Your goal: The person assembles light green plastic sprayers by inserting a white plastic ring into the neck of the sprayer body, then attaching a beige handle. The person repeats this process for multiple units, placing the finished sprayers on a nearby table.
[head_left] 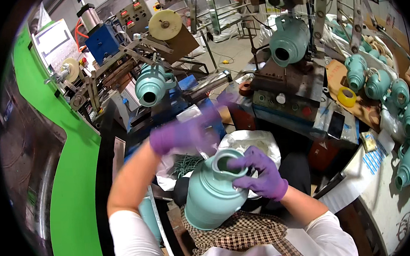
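A teal plastic jug shell (209, 198) with a spouted neck rests tilted on my lap, over a brown checked apron (248, 226). My right hand (262, 174), in a purple glove, is closed on its neck, the fingers at the mouth and the thumb against the outside. My left hand (184, 136), in a purple glove too, is raised above and left of the jug, apart from it. Motion smears its fingers, so what they hold, if anything, does not show. Just beyond the jug lie a white bag of green strips (187, 167) and another white bag (257, 139).
One teal jug (153, 86) is mounted on the machine at left, another (289, 43) on the press ahead. Several teal jugs (377, 84) line the right-hand bench, near yellow tape (346, 97) and a phone (336, 124). A green panel (77, 182) stands at left.
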`<state>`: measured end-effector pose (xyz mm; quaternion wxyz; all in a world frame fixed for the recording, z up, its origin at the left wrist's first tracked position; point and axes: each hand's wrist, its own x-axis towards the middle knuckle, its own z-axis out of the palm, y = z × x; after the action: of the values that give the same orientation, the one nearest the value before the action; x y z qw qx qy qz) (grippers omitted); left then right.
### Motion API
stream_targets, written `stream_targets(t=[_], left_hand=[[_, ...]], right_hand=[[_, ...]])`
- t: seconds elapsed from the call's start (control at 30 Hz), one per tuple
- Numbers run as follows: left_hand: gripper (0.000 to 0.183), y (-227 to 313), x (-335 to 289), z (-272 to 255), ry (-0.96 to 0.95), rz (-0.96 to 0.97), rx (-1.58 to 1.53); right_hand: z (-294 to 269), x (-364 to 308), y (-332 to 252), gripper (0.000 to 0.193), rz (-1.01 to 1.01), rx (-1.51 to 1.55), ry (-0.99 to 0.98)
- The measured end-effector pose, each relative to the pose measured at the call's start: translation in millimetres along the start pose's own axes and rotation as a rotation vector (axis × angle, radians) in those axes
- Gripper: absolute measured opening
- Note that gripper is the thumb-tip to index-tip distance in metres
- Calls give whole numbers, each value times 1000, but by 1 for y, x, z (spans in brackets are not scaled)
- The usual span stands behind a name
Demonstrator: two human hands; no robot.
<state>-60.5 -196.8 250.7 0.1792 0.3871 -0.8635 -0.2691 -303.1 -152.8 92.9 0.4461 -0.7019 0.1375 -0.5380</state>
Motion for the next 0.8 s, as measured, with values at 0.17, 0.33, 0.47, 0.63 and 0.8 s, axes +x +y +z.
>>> stream_targets(t=[0.17,0.33,0.47,0.63,0.8], left_hand=[[58,90,-15,60,-63,361,313],[58,122,-28,22,-106,163,541],[51,121,-48,-10,-79,-200,474],[44,64,-112,-42,276,-556,-242],[48,-6,-204,4,801,-443,-278]], right_hand=[[-25,-21,-77,67,40,167,185],[-14,3,-157,87,-372,958,-109],[4,17,-148,88,-643,1015,-35],[-6,-3,-156,66,-258,710,197],[-73,49,-91,60,-333,-355,180]])
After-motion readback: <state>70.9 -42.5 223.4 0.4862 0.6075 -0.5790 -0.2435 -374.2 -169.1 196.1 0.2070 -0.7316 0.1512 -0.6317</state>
